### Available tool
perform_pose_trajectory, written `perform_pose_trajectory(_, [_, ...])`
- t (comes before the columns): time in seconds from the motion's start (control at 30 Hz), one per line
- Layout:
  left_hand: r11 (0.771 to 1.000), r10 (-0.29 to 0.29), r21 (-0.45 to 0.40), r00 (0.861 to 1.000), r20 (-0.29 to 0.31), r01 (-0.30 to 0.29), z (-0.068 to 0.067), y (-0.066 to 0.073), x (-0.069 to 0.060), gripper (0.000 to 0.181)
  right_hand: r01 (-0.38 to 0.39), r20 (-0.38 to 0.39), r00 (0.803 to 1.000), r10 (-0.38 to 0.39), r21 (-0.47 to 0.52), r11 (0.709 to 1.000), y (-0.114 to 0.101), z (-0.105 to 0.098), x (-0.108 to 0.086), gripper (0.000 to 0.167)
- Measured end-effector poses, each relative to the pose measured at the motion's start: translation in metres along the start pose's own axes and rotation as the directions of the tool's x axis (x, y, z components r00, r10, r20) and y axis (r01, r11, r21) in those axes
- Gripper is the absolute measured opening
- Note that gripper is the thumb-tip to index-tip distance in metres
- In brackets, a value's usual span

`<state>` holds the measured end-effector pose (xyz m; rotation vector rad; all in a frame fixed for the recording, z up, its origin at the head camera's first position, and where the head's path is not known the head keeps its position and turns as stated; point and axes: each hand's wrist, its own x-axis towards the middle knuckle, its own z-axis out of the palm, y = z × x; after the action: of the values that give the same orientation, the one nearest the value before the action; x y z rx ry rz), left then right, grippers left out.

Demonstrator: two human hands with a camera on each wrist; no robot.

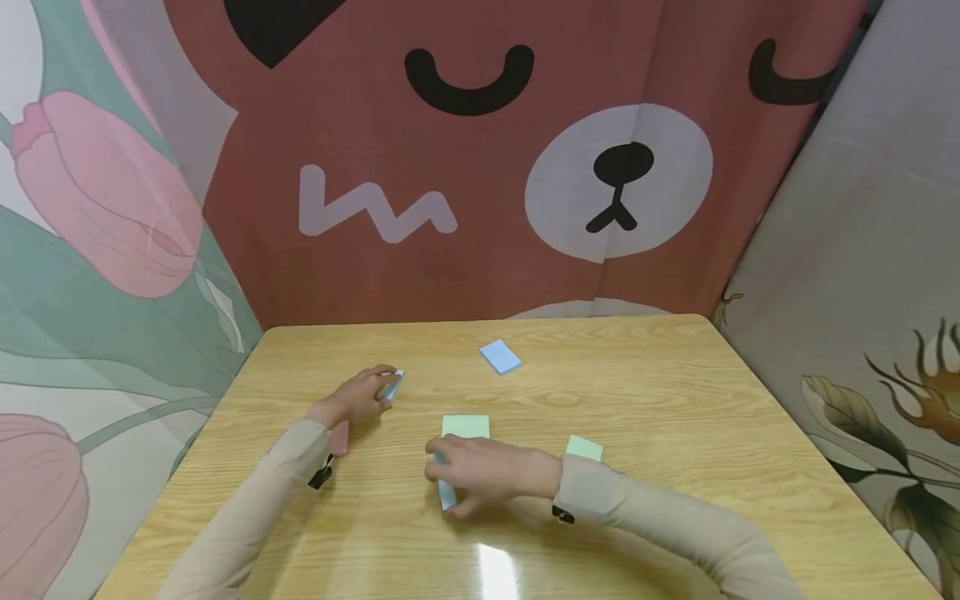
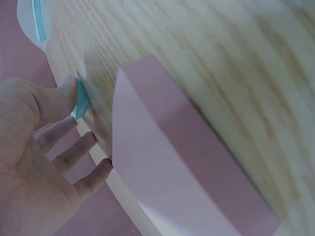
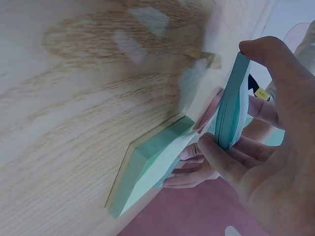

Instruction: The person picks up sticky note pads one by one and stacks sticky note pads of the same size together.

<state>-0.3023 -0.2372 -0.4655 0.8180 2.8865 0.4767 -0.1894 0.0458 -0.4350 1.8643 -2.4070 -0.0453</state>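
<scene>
My left hand (image 1: 358,397) pinches a small light-blue sticky note pad (image 1: 393,387) between thumb and fingers, at the left of the table. Just behind that wrist lies a pink sticky note pad (image 1: 340,439), large in the left wrist view. Near the middle front, my right hand (image 1: 491,471) grips another light-blue pad (image 3: 230,108) on edge, its sheets slightly bowed. Beyond the right hand lies a green sticky note pad (image 1: 466,426), partly covered by the hand. A second green pad (image 1: 584,447) shows past the right wrist, its near part hidden by the sleeve.
One more blue pad (image 1: 500,357) lies toward the back of the wooden table (image 1: 637,375). A reddish cloth with a bear face (image 1: 480,167) hangs behind the far edge. Printed cloths flank both sides.
</scene>
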Motion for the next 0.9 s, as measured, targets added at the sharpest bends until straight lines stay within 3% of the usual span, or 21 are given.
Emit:
perform_pose_trajectory(0.17, [1.000, -0.001, -0.006, 1.000, -0.001, 0.001, 0.000, 0.001, 0.000, 0.054, -0.021, 0.001, 1.000, 0.021, 0.023, 1.000, 0.004, 0.002, -0.004, 0.040])
perform_pose_trajectory(0.43, [1.000, -0.011, -0.008, 1.000, 0.007, 0.011, -0.001, 0.004, 0.000, 0.055, -0.062, -0.001, 0.998, 0.062, -0.018, 0.998, 0.012, -0.006, -0.014, 0.044])
perform_pose_trajectory(0.9, [1.000, 0.000, -0.016, 1.000, 0.002, 0.000, -0.002, 0.005, -0.002, 0.055, -0.143, 0.025, 0.990, 0.141, 0.084, 0.986, 0.025, -0.008, -0.032, 0.041])
